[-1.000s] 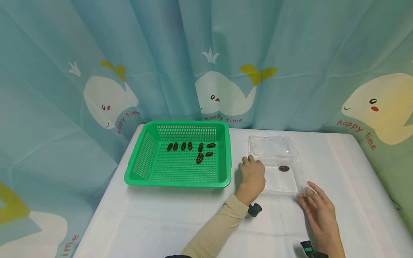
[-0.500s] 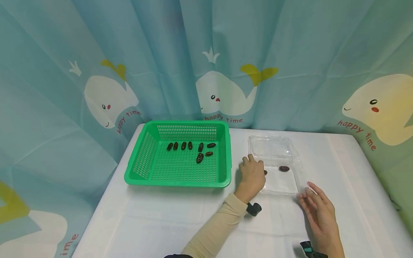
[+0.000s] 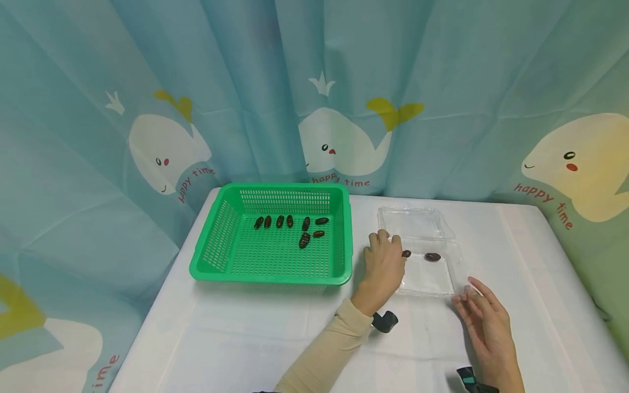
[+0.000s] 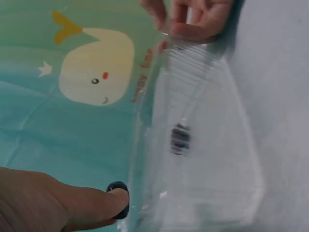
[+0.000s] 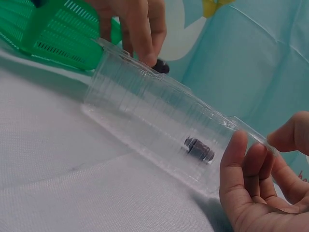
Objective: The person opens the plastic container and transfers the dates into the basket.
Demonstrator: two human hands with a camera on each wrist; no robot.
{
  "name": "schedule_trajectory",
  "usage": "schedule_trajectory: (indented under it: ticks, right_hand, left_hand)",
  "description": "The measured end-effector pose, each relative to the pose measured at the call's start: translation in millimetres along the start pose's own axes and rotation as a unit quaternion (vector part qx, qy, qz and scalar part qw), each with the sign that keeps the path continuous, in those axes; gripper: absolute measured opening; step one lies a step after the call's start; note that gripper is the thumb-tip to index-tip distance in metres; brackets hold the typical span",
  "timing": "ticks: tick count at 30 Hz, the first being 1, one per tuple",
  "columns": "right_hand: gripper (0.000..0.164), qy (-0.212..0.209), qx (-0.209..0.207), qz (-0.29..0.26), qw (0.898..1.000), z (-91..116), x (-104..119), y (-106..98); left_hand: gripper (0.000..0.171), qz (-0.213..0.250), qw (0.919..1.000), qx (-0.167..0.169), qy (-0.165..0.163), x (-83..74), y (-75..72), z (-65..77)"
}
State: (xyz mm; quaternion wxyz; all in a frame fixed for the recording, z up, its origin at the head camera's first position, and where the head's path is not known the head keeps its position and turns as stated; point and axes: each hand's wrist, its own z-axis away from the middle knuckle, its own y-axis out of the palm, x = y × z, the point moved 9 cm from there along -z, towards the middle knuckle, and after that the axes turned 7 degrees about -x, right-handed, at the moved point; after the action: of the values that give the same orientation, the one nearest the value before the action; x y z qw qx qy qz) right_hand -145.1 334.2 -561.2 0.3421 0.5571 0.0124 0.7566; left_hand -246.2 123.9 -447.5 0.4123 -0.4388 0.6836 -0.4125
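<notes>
My left hand pinches a dark brown date at the left side of a clear plastic clamshell box. In the left wrist view the thumb lies against that date, near the box's rim; the other fingers are out of sight. Another date lies inside the box, and the right wrist view shows this date through the clear wall. At the front right corner, my right hand holds the rim between thumb and fingers. The hinged lid lies folded back behind the box.
Left of the box stands a green plastic basket with several dates on its floor. A white cloth covers the table. Behind it hangs a blue curtain with whale prints.
The left hand has shifted slightly away from me over the box's left side. The date in its fingers, hidden a second ago, now shows beside them. The right hand stays put.
</notes>
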Motion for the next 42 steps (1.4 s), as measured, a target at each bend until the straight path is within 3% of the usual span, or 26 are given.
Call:
schedule_trajectory:
  ticks: [6, 17, 23, 29, 32, 35, 38, 42]
  right_hand:
    - [0.026, 0.005, -0.006, 0.0, 1.0, 1, 0, 0]
    - [0.025, 0.023, -0.014, -0.007, 1.0, 0, -3, -4]
    - [0.026, 0.015, -0.01, -0.003, 1.0, -2, -2, -4]
    - [0.025, 0.014, -0.015, 0.002, 1.0, -2, -2, -4]
    - [0.026, 0.015, -0.008, -0.005, 1.0, -1, -2, -3]
    - [0.026, 0.015, -0.003, -0.016, 1.0, -1, -2, -2]
    - [0.026, 0.009, 0.001, -0.02, 1.0, -2, -1, -1]
    - [0.026, 0.005, 0.005, -0.023, 1.0, -1, 0, 0]
  left_hand:
    - [0.018, 0.082, 0.9961, -0.027, 0.021, 1.3, -16.3, 0.4]
    - [0.017, 0.203, 0.979, -0.018, 0.012, 6.6, -18.9, 4.7]
    - [0.015, 0.279, 0.9603, 0.01, 0.004, 10.5, -25.1, 7.4]
    - [0.014, 0.356, 0.9338, 0.031, 0.008, 15.0, -34.4, 10.8]
    - [0.014, 0.412, 0.91, 0.046, 0.003, 18.3, -36.9, 12.1]
    - [0.016, 0.483, 0.8725, 0.074, -0.009, 22.1, -36.5, 13.4]
    - [0.019, 0.555, 0.8254, 0.103, -0.016, 24.8, -35.3, 14.7]
    - [0.022, 0.646, 0.749, 0.144, -0.029, 26.6, -34.7, 15.8]
